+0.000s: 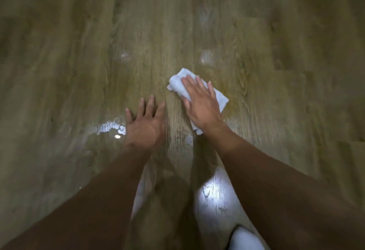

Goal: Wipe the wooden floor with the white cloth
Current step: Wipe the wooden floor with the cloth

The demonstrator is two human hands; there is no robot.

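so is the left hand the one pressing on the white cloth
No, the right hand lies flat on the white cloth, while the left hand rests with fingers spread on the bare wooden floor.

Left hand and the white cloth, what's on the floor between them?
Nothing: in the head view, only bare wooden floor separates the left hand from the white cloth.

Two bare forearms reach forward from the lower edge of the view, the left forearm (94, 194) and the right forearm (272, 172) drawing closer together toward the wrists. The left hand (145, 125) is palm down on the wooden floor (79, 52), its fingers (150, 105) straight and spread. The right hand (201, 105) lies just beside it, reaching a little farther forward than the left fingertips. It is palm down, with straight fingers (190, 85) angled leftward and pressing flat on the white cloth (177, 79).
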